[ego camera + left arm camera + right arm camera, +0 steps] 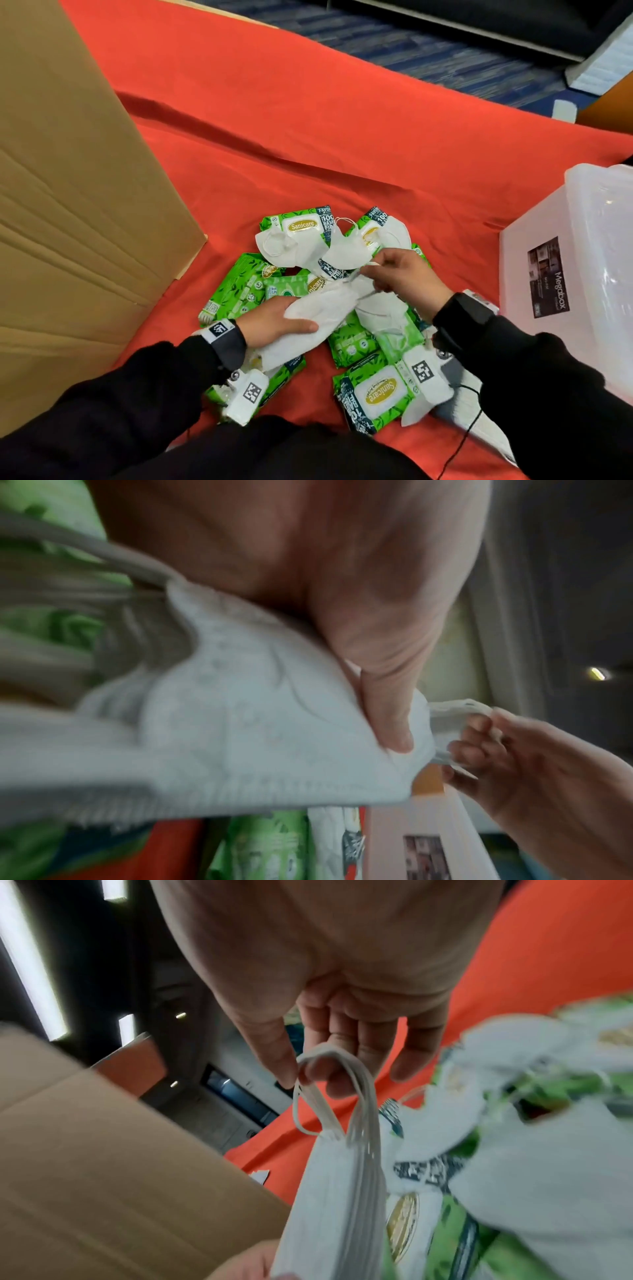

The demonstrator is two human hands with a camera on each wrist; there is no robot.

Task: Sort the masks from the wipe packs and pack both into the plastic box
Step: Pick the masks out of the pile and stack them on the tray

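Observation:
A heap of green wipe packs (239, 291) and white folded masks (291, 250) lies on the red cloth. My left hand (274, 318) grips a stack of white masks (318, 315) (240, 723), thumb on top. My right hand (394, 274) pinches the ear loops (329, 1085) at the far end of that same stack (329, 1204), between thumb and forefinger. In the left wrist view the right hand (514, 764) holds the loops (452, 712) beside my left thumb. The translucent plastic box (582, 257) stands at the right.
A big cardboard sheet (68, 205) leans along the left side. More wipe packs (380, 394) lie near me between my forearms. A black cable (462, 445) trails over the cloth at the lower right. Blue carpet shows beyond the cloth's far edge.

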